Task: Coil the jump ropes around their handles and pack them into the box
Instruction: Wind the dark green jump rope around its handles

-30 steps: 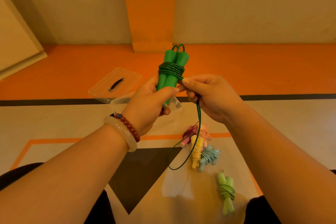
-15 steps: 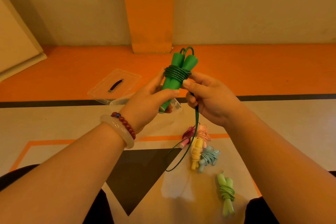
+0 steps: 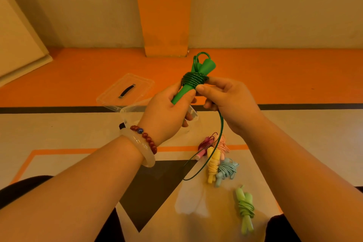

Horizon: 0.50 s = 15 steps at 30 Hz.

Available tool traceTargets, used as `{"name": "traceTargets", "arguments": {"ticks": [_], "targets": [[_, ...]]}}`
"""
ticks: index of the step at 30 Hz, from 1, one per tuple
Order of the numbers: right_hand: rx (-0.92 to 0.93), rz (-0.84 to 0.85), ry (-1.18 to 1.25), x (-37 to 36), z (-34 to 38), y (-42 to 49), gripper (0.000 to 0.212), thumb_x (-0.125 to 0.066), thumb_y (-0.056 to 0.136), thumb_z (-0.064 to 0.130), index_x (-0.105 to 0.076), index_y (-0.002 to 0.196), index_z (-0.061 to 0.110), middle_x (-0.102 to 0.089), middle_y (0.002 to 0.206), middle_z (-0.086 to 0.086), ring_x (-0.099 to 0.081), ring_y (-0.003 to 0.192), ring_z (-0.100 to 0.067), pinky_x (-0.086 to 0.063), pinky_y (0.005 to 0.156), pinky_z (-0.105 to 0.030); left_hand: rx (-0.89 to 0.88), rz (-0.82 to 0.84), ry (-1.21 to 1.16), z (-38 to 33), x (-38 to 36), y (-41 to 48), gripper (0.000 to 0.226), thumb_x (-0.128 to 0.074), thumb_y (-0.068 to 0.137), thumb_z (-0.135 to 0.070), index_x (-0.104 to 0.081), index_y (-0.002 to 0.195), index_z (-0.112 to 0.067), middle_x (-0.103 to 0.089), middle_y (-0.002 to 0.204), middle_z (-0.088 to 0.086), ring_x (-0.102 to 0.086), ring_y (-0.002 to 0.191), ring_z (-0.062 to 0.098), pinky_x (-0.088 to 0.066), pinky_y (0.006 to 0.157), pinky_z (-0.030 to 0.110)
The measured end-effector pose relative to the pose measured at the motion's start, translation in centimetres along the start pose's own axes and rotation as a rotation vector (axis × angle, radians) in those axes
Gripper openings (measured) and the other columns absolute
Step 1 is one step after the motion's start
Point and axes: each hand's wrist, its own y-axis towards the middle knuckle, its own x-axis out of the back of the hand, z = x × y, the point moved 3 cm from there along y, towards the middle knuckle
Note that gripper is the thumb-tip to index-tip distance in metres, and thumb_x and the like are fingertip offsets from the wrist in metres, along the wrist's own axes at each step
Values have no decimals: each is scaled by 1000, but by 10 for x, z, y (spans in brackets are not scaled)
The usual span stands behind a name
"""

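I'm gripping the green jump rope [image 3: 193, 80] by its stiff handles in my left hand [image 3: 167, 112], up near the box [image 3: 123, 112]; my right hand [image 3: 233, 104] is pinching its cord, likely light and springy, close to the coil.

Box [image 3: 129, 109] mostly hidden behind left hand [image 3: 167, 112]; btm ends of green handles [image 3: 184, 92] buried in grip.

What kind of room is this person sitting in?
Probably an indoor activity or sports room: the floor is painted in orange, black and cream shapes, an orange pillar stands against the wall, and coiled jump ropes lie there.
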Motion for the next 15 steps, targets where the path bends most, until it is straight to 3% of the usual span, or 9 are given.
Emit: {"name": "traceTargets", "arguments": {"ticks": [4,10,15], "targets": [[-15,4,82,4,-3,1,19,-63,88,8,-67,103,19,-66,84,-13,-54,55,-3,-40,51,-15,118,52,-329,0,-2,-1,17,-44,101,-21,-61,103,-23,-67,91,7,-58,57,13,-49,50,28],[-67,9,318,2,-3,1,21,-58,89,2,-63,108,9,-68,79,-4,-57,57,-4,-41,51,-14,193,58,-612,1,-8,-2,20,-44,100,-23,-62,105,-15,-70,81,3,-58,57,15,-49,51,26],[-37,20,103,3,-5,0,10,-59,92,18,-61,101,16,-60,67,8,-48,48,-7,-34,47,-22,250,75,-715,-4,-14,-5,29,-41,100,-30,-61,102,-10,-71,78,7,-63,57,16,-53,51,26]]}}
